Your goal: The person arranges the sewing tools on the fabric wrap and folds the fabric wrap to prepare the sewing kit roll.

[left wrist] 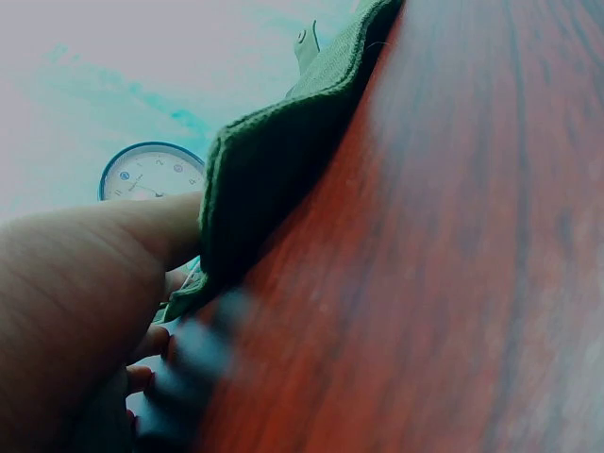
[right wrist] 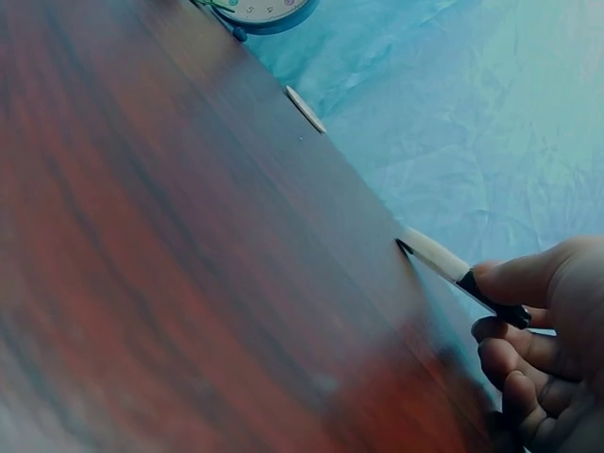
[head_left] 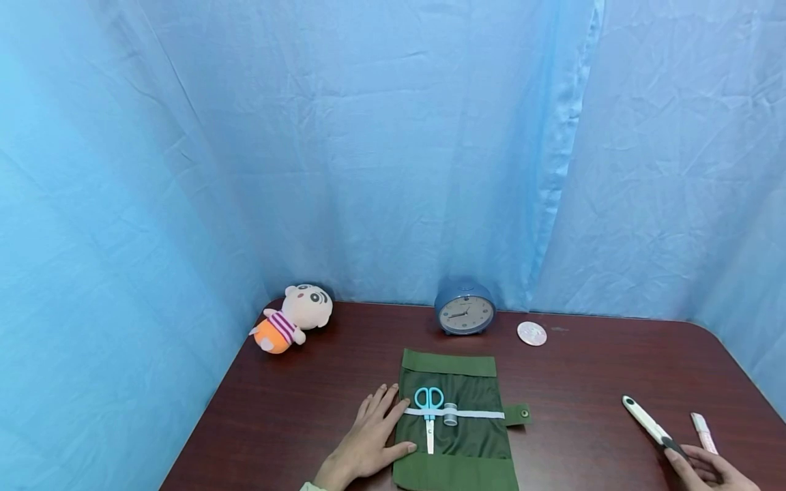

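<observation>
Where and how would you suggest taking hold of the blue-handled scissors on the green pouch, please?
I'd pinch the scissors by their blue loops, coming from above and the far side. The loops sit beyond the white strap, while the blades point towards the person. The left hand rests at the left edge of the pouch, so the far side looks freer.
</observation>
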Demonstrator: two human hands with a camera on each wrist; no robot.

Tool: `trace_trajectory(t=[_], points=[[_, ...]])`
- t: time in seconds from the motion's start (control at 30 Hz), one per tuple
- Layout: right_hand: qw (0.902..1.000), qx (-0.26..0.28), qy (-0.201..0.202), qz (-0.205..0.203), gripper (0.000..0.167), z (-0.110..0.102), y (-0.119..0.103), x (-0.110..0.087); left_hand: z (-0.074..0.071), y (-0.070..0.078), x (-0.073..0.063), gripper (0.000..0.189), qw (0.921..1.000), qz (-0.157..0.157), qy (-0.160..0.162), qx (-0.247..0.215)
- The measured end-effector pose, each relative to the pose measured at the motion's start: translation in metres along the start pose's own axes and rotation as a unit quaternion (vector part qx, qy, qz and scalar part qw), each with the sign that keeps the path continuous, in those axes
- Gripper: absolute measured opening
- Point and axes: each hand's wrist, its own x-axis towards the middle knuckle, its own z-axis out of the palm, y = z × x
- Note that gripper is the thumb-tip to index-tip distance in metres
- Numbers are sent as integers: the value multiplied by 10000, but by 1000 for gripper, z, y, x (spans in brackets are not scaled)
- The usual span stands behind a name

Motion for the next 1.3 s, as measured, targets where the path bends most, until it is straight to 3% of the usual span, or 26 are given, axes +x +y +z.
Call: trace_trajectory(t=[0.3, 0.67, 0.93, 1.2, 1.3], points=[[9987, 170, -268, 406, 62, -1, 7, 10, 0, 0, 0, 72, 10000, -4, 10, -18], [9960, 622, -31, 644, 63, -3, 0, 5, -1, 0, 0, 72, 10000, -20, -45, -80], [9934, 832, -122, 785, 63, -2, 2, 8, 0, 0, 1, 72, 10000, -18, -37, -1], [9909, 1150, -64, 693, 48, -7, -10, 1, 0, -1, 1, 73, 10000, -34, -48, -56], [9851, 1501, -57, 842, 32, -10, -14, 1, 0, 0, 1, 73, 10000, -18, -26, -29]])
